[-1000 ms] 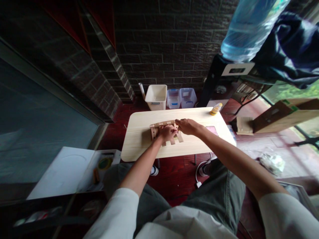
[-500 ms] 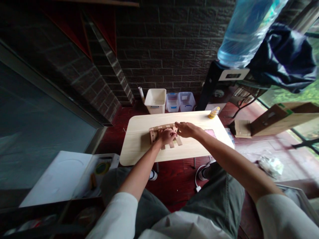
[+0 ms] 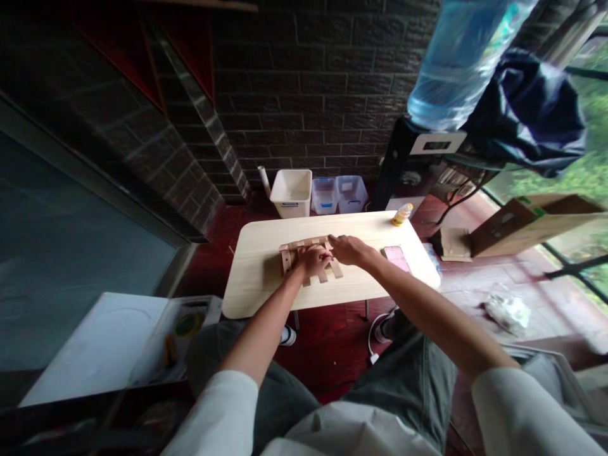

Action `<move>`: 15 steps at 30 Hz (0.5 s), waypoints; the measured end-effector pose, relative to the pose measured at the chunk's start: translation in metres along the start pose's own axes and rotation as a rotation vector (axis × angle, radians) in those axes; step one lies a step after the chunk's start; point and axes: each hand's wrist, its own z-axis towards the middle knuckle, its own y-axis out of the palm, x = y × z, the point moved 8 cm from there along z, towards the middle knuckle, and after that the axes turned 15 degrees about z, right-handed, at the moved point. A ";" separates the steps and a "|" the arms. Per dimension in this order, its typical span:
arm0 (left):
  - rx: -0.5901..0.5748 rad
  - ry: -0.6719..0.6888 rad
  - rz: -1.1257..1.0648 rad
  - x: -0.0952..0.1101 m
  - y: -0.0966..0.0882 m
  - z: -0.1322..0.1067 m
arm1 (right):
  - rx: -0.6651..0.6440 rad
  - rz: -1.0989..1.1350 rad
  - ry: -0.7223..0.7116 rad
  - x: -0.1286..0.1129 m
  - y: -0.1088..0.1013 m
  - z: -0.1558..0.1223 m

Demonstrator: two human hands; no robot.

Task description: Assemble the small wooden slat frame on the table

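Note:
On the light wooden table lies a small slatted wooden piece, with slats sticking out toward me and holes in its left end. My left hand rests over its middle, fingers curled together near the right end. What those fingers pinch is too small to make out. At the piece's right end, my right hand is closed with its fingers bent down around the far corner. Both hands hide much of the piece's right half.
A pink-screened phone lies to the right on the table, and a small yellow-capped bottle is at its far right. Plastic bins stand behind. A water dispenser and a cardboard box are on the right.
The whole view has shifted slightly, so the table appears a little further left. More of the phone shows beside my right forearm. Both hands keep nearly the same place on the wooden piece.

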 end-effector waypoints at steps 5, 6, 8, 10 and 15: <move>0.001 -0.011 -0.003 0.000 -0.004 0.000 | 0.014 0.002 -0.007 -0.002 -0.003 -0.009; -0.003 -0.011 -0.009 0.001 -0.004 0.000 | 0.014 0.000 -0.016 -0.002 -0.003 -0.009; -0.009 -0.010 -0.027 0.001 -0.004 0.000 | 0.014 0.000 -0.038 -0.001 -0.001 -0.008; -0.014 -0.010 -0.046 0.003 -0.004 -0.001 | 0.010 0.004 -0.046 0.001 0.002 -0.005; -0.013 -0.048 -0.057 0.002 -0.005 -0.002 | -0.022 -0.002 -0.013 0.007 0.006 0.004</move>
